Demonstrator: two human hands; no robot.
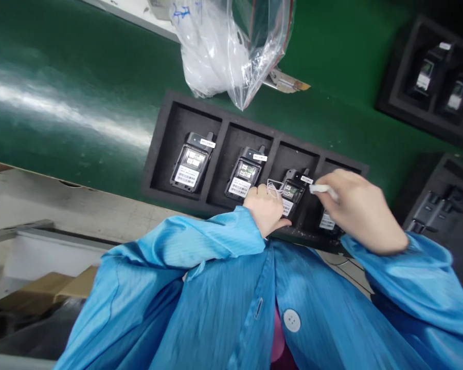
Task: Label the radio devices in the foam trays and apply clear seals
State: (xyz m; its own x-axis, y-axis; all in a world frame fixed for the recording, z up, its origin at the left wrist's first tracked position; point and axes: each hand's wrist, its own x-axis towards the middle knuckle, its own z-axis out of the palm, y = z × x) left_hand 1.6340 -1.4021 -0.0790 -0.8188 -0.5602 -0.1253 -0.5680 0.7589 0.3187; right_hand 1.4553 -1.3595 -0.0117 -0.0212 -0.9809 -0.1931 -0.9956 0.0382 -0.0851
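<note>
A black foam tray with several compartments holds black handheld radios, their backs uncovered and bearing white barcode labels. My left hand is closed around thin white cords, whose loops stick out above the fingers. It sits at the near edge of the tray, between the second radio and the third radio. Over the rightmost compartment, my right hand pinches a small white strip-like piece. That hand partly hides the fourth radio. The leftmost radio lies untouched.
Clear plastic bags with white contents lie behind the tray, beside a metal-bladed tool. More radios sit in another foam tray at far right. A third dark tray holds black parts. The green tabletop ends near my body.
</note>
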